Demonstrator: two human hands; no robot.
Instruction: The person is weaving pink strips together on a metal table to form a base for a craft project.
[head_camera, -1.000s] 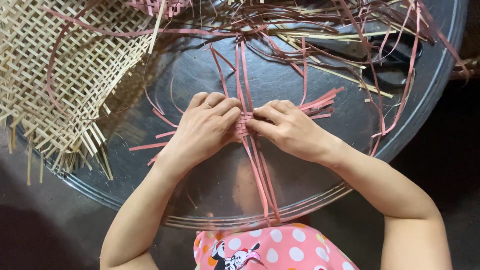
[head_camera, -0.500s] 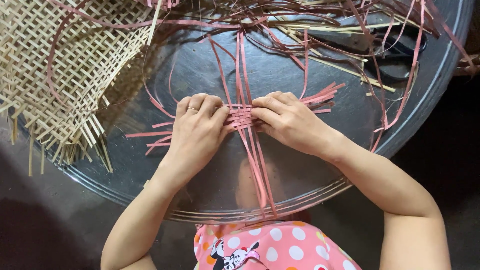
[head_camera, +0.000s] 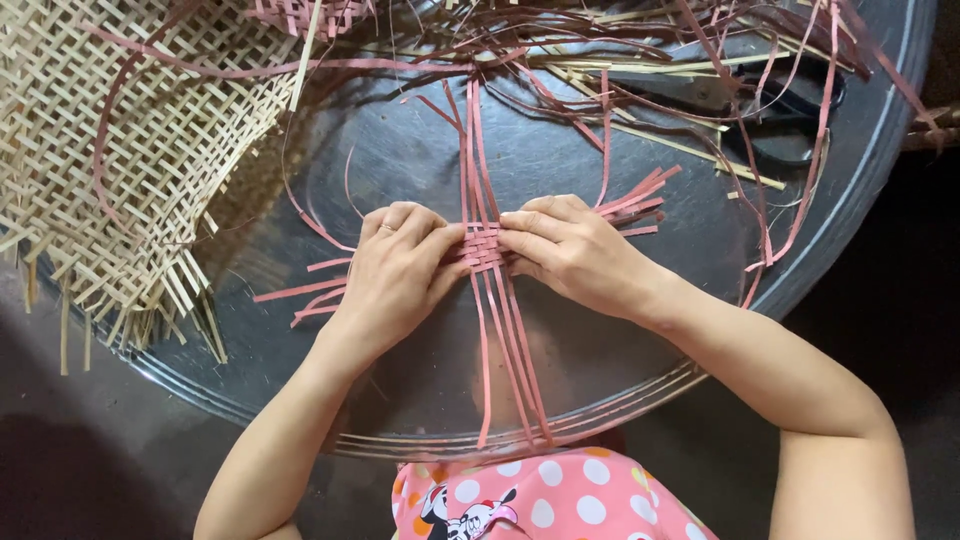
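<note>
**Pinching a pink weave on the round tray**

Weave (head_camera: 482, 247): a small patch of crossed pink strips, lying at about the middle of the tray (head_camera: 640, 400), flat on its dark shiny surface. Long strips (head_camera: 505, 350) run from the weave toward the tray's near rim and reach just over it; others run from it toward the far rim. Short strip ends fan out from the weave to both sides, half hidden under the hands.

Left hand (head_camera: 395, 265): palm down, just left of the weave, fingers bent and closed, tips pressing on the weave's left edge. Ring on one finger.

Right hand (head_camera: 575, 250): palm down, just right of the weave, fingers curled and closed, tips pressing on its right edge. The fingertips of the two hands nearly meet over the patch. Whether any one strip is pinched between thumb and finger, cannot tell; thumbs hidden.

Loose strips (head_camera: 640, 40), pink and some pale, lie tangled along the tray's far side, well apart from the weave. Dark scissors (head_camera: 790, 100) sit under that tangle, at the tray's far right.

Mat (head_camera: 110, 160): pale open lattice with frayed ends, hanging over the tray's left rim, well apart from the weave.

Pink cloth (head_camera: 540, 500) with white dots shows just beyond the tray's near rim.
</note>
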